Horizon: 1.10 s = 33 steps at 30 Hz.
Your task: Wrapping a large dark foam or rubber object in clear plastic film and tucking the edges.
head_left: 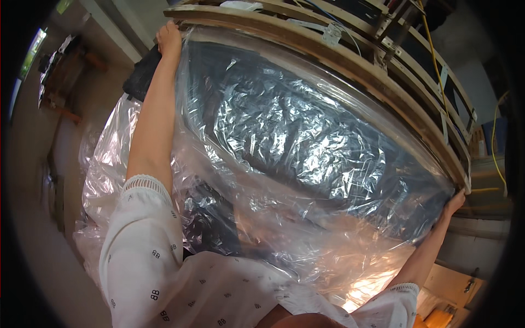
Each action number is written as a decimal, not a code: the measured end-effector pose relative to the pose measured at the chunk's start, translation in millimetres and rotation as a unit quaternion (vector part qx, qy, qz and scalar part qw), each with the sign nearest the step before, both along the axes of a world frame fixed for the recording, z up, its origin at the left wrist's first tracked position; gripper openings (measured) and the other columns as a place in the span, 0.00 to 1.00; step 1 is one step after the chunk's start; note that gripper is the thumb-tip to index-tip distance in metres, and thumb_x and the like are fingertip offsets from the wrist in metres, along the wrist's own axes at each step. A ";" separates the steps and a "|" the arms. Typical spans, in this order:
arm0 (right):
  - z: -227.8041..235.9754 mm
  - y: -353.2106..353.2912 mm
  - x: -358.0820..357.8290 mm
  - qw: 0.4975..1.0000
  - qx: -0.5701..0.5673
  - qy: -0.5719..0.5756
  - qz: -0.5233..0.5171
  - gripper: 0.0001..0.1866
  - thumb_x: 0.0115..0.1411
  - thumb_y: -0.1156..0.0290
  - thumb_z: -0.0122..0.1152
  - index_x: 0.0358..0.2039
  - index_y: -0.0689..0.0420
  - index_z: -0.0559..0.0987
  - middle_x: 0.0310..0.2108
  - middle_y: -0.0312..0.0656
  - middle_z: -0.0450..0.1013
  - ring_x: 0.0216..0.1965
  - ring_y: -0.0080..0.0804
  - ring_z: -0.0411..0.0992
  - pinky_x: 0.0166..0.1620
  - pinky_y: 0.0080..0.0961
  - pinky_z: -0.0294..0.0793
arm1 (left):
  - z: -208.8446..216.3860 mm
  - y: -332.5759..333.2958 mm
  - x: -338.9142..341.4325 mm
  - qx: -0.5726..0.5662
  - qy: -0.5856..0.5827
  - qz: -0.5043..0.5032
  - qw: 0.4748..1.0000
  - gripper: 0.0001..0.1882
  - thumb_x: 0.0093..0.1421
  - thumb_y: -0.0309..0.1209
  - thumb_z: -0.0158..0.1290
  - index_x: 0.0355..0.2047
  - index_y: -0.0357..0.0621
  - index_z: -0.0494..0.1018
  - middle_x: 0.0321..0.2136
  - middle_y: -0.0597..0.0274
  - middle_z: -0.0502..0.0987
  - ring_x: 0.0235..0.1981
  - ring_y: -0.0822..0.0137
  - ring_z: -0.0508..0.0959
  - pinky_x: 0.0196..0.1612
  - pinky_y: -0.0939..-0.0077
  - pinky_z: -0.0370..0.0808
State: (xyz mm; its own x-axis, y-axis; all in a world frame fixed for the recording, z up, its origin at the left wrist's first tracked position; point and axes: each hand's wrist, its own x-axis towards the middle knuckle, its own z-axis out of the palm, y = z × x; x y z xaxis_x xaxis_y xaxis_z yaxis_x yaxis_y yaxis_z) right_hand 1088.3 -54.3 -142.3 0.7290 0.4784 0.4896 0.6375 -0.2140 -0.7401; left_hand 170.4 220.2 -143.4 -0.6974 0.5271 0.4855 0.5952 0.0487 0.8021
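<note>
Prob. got film (306, 142) along frame (273, 26), w/ slack (317, 235) left @ 6 o'clock; can't tell exact grip, L hand (170, 38) @ 11, R hand (453, 203) @ 3.

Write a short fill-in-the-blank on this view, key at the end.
1. Of the left hand and right hand, the ____ shows lower.
2. The sheet between them is see-through, shiny ____.
3. The frame along its far edge is made of ____.
4. The cable at far right is coloured ____.

Key: right; plastic; wood; yellow
</note>
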 end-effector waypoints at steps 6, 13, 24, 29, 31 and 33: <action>24.9 -40.0 11.0 0.866 0.068 0.450 0.206 0.32 0.60 0.42 0.40 0.51 0.57 0.70 0.51 0.43 0.67 0.52 0.36 0.63 0.57 0.29 0.57 | 0.6 -8.2 -27.4 -0.171 -0.066 -0.347 0.920 0.24 0.55 0.50 0.52 0.45 0.46 0.74 0.44 0.59 0.75 0.48 0.66 0.70 0.52 0.69 0.63; 48.7 -232.6 -136.9 0.970 0.033 0.195 0.143 0.17 0.64 0.56 0.39 0.31 0.55 0.71 0.31 0.31 0.67 0.31 0.18 0.62 0.36 0.16 0.59 | 21.4 -7.1 -194.8 -0.266 0.085 -0.078 0.957 0.32 0.51 0.53 0.52 0.42 0.33 0.74 0.40 0.48 0.76 0.38 0.57 0.76 0.43 0.66 0.73; -72.7 -367.2 -279.4 0.967 -0.167 0.151 0.122 0.22 0.47 0.61 0.66 0.35 0.58 0.65 0.30 0.36 0.62 0.32 0.26 0.60 0.37 0.22 0.63 | 42.1 -62.7 120.9 -0.189 0.369 -0.486 0.770 0.19 0.62 0.35 0.47 0.47 0.34 0.69 0.45 0.53 0.72 0.47 0.63 0.72 0.50 0.74 0.65; -99.5 -297.9 -319.0 0.990 -0.127 -0.025 0.047 0.28 0.40 0.62 0.71 0.39 0.57 0.68 0.34 0.41 0.64 0.36 0.34 0.65 0.39 0.29 0.65 | 43.4 -195.5 333.5 -0.092 0.320 -0.636 0.696 0.17 0.61 0.37 0.48 0.44 0.37 0.70 0.43 0.54 0.73 0.45 0.62 0.72 0.50 0.74 0.65; -96.7 -274.0 -322.1 0.993 -0.109 -0.023 0.034 0.27 0.40 0.63 0.71 0.39 0.57 0.69 0.35 0.42 0.64 0.37 0.36 0.65 0.39 0.30 0.65 | 41.0 -222.6 370.9 -0.045 0.363 -0.622 0.692 0.14 0.59 0.36 0.51 0.39 0.38 0.71 0.42 0.54 0.73 0.45 0.61 0.72 0.50 0.72 0.65; -93.5 -259.4 -324.1 0.995 -0.094 -0.022 0.022 0.26 0.40 0.64 0.70 0.39 0.56 0.70 0.36 0.43 0.64 0.37 0.38 0.66 0.39 0.31 0.65 | 29.1 -221.8 385.9 -0.019 0.345 -0.614 0.710 0.13 0.59 0.36 0.52 0.37 0.38 0.70 0.40 0.55 0.73 0.43 0.63 0.72 0.49 0.73 0.65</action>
